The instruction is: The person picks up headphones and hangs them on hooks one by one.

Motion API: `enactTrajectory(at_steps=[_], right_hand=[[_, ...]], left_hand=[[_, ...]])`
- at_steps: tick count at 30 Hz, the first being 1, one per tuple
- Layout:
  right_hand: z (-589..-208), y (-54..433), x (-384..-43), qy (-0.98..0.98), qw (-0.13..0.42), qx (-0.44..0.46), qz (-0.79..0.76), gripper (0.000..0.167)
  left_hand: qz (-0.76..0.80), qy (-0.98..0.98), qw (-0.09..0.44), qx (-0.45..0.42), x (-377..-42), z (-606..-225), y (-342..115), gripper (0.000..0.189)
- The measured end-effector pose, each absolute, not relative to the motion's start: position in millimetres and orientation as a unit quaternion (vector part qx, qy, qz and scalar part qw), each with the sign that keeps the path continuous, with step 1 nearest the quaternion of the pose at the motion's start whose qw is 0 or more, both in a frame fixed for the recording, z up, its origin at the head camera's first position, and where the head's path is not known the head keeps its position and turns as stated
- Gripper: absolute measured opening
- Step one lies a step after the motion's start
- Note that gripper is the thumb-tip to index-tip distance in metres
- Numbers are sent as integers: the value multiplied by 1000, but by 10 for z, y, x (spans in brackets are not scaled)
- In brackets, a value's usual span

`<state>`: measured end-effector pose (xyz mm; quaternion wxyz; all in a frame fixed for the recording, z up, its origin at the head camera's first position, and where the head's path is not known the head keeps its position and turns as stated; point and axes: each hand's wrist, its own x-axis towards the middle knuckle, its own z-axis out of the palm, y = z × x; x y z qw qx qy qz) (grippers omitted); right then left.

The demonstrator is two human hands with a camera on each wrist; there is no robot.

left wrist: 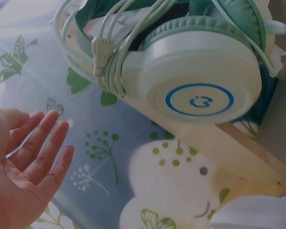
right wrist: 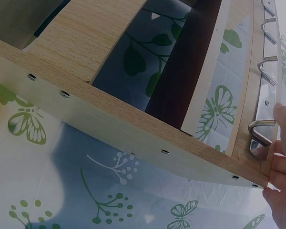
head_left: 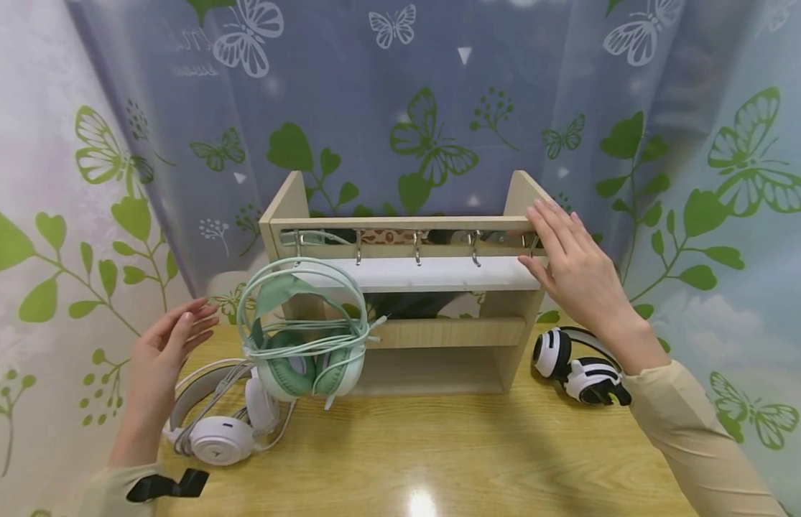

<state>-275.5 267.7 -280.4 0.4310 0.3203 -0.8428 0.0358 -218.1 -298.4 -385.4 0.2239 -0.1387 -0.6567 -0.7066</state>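
A mint-green headset (head_left: 338,370), its cable wound around it, hangs from the leftmost hook of a wooden rack (head_left: 400,222). In the left wrist view its white outer earcup (left wrist: 200,76) shows a blue ring logo. My left hand (head_left: 164,352) is apart from the headset, to its left, fingers loosely extended and holding nothing. My right hand (head_left: 577,269) holds the rack's upper right corner, thumb at the front beside the last hook (head_left: 532,244), fingers over the top. In the right wrist view some of those fingers (right wrist: 279,179) meet the rail's end.
A white headset (head_left: 222,438) with a grey cable lies on the wooden table (head_left: 432,445) at left. A black-and-white headset (head_left: 584,370) lies right of the rack, below my right forearm. Several metal hooks (head_left: 417,248) line the top rail. A patterned curtain (head_left: 348,86) hangs behind.
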Motion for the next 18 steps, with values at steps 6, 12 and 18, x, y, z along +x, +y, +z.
enactTrajectory(at_steps=[6,12,18], right_hand=[[-2804,2677,-2751,-842,433,321,38,71],[-2802,2675,-2751,-840,434,323,39,71],[-2809,2674,-2756,-841,433,322,38,71]], left_hand=[[-722,-642,232,-116,-2154,-3963,-3040,40],[-731,-634,236,-92,-2125,-4074,-3110,39],[-739,-627,232,-82,-2079,-4187,-3188,37]])
